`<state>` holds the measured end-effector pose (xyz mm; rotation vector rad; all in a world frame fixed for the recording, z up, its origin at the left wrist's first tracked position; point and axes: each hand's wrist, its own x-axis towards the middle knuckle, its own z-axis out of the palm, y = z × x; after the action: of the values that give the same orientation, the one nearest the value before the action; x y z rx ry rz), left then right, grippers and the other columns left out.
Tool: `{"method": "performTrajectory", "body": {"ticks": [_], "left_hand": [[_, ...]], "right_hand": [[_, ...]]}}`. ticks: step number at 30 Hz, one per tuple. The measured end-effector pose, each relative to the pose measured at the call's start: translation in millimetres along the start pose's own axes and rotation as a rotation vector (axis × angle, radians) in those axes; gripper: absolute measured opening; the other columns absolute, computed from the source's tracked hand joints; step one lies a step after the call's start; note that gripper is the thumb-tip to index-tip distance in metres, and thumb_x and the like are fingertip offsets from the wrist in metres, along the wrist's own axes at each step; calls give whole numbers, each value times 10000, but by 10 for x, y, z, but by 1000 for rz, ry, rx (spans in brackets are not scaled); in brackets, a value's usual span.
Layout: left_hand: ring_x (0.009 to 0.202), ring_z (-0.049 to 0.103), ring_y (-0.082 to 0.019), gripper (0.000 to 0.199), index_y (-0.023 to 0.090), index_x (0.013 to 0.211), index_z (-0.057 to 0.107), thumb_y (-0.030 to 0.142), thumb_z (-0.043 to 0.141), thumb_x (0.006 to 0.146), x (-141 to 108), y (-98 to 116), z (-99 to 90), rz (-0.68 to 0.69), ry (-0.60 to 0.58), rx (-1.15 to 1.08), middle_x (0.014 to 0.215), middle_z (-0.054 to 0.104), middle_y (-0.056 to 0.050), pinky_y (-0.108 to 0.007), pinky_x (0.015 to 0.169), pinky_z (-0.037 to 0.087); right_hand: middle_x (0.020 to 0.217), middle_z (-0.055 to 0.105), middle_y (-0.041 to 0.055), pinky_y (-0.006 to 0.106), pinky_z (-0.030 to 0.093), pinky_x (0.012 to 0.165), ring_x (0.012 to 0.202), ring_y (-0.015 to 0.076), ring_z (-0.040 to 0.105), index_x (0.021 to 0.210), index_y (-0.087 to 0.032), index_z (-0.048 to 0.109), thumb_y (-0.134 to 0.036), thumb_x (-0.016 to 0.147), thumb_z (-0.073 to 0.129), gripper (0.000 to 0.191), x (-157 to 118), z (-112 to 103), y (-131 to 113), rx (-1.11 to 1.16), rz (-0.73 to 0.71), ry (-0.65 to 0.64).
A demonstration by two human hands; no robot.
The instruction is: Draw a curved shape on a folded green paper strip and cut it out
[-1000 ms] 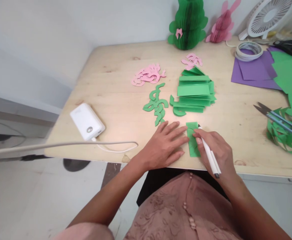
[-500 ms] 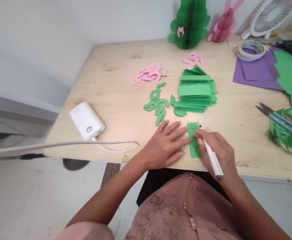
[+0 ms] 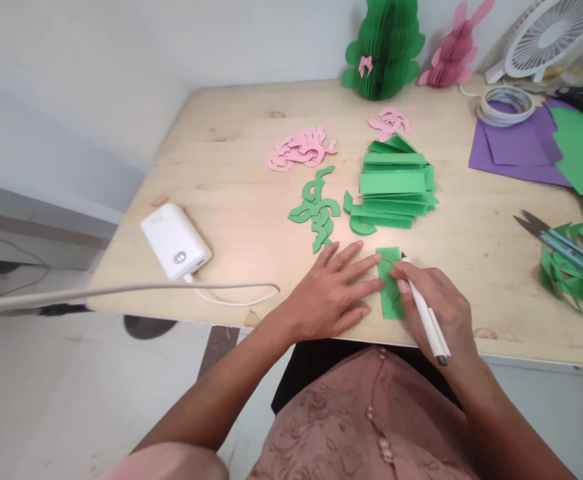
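A small green paper strip (image 3: 390, 283) with dark curved lines drawn on it lies near the table's front edge. My left hand (image 3: 335, 291) rests flat with fingers spread, its fingertips on the strip's left side. On the right, my right hand (image 3: 438, 303) grips a white pen (image 3: 428, 320), whose dark tip is by the strip's upper right edge. Just beyond lie a stack of folded green paper strips (image 3: 394, 183) and a pile of green paper cutouts (image 3: 317, 208). Pink paper cutouts (image 3: 301, 148) are farther back.
A power bank (image 3: 174, 240) with a white cable lies left. To the right are scissors (image 3: 561, 243) on green scraps (image 3: 566, 283), purple paper (image 3: 516, 143) and a tape roll (image 3: 506, 117). Green (image 3: 385, 50) and pink (image 3: 455, 57) paper figures and a fan (image 3: 551, 37) stand behind.
The whole view has shifted slightly. Both hands, the pen and the green strip keep nearly the same places relative to one another.
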<state>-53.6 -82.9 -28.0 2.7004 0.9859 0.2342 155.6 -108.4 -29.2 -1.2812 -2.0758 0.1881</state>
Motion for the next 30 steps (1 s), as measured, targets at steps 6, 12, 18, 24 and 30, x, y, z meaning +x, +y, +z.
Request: {"method": "performTrajectory", "body": {"ticks": [6, 12, 18, 24, 30], "left_hand": [[1459, 128, -337, 436, 277, 1348, 501, 407, 424, 940, 17, 4, -22, -9, -27, -9, 1562, 283, -46, -600, 1143, 133], [1458, 137, -336, 435, 273, 1340, 509, 400, 457, 927, 32, 2, -64, -1, -35, -15, 1553, 301, -52, -591, 1152, 121], [1463, 122, -330, 447, 277, 1344, 508, 411, 468, 919, 40, -33, -62, 20, -40, -16, 1553, 304, -47, -587, 1158, 94], [1460, 131, -330, 449, 287, 1349, 502, 427, 460, 924, 40, -52, -46, 27, -57, -13, 1545, 321, -42, -590, 1154, 94], [1455, 148, -334, 445, 293, 1339, 512, 424, 475, 915, 41, -53, -49, 17, -45, -16, 1537, 336, -44, -597, 1150, 107]], "right_hand": [[933, 724, 109, 350, 529, 747, 832, 216, 650, 1143, -126, 599, -94, 888, 554, 261, -2, -3, 3, 4, -1, 8], [931, 725, 104, 345, 527, 742, 825, 215, 653, 1149, -130, 601, -98, 887, 550, 268, -3, 2, 6, 5, 5, 4], [950, 727, 95, 336, 526, 745, 836, 212, 658, 1167, -148, 596, -101, 888, 543, 287, -10, 9, 15, 8, 5, 7], [936, 729, 90, 324, 522, 734, 825, 205, 652, 1163, -147, 595, -107, 892, 543, 279, -7, 15, 10, -10, 8, 7], [943, 731, 83, 323, 524, 723, 828, 207, 660, 1182, -162, 602, -119, 895, 536, 298, -13, 10, 16, -1, 6, 12]]}}
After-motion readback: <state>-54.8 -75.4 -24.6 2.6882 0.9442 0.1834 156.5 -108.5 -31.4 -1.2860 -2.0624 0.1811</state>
